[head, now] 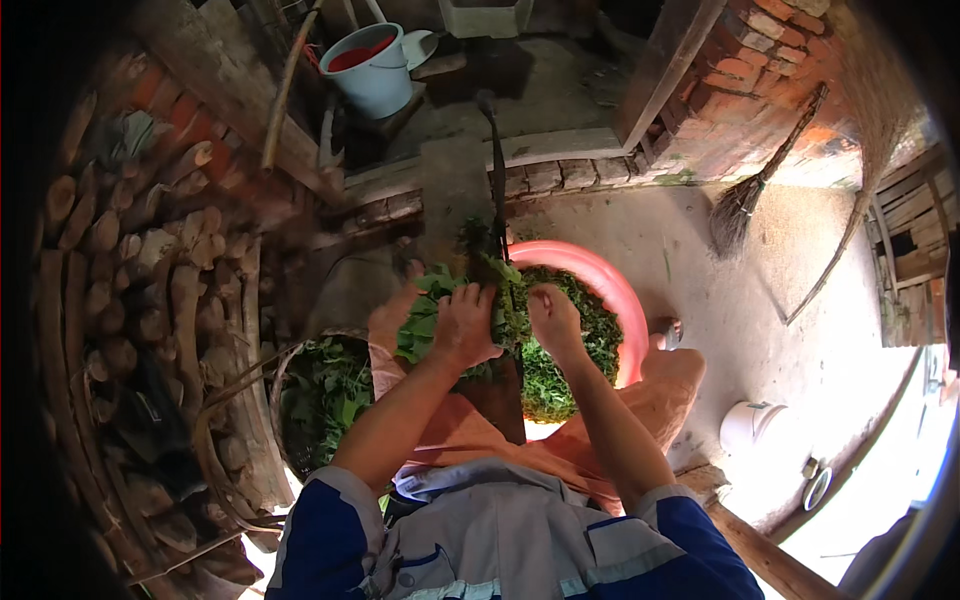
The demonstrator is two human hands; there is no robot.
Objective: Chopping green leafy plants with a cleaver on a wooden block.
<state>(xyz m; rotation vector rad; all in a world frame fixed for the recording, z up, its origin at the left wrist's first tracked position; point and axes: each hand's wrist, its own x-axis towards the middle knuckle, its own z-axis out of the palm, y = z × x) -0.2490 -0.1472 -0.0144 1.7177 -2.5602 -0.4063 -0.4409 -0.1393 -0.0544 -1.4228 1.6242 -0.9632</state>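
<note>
My left hand (pixel 466 324) presses down on a bunch of broad green leaves (pixel 424 319), which lies across a wooden board (pixel 456 176) between my legs. Just right of the board, my right hand (pixel 553 316) is curled into a fist; nothing shows in it. A long dark metal strip (pixel 498 176), perhaps a blade, runs along the board's right edge. Chopped greens (pixel 517 304) cling beside it, between my hands. Under my right hand sits a pink plastic tub (pixel 628 300) with finely chopped greens (pixel 551 382) in it.
On my left stand a basket (pixel 281 420) of leafy greens and stacked firewood (pixel 187 262). A grey bucket (pixel 379 82) stands beyond the brick step (pixel 544 176). A twig broom (pixel 739 206) leans on the right wall. A white bucket (pixel 750 427) is at right.
</note>
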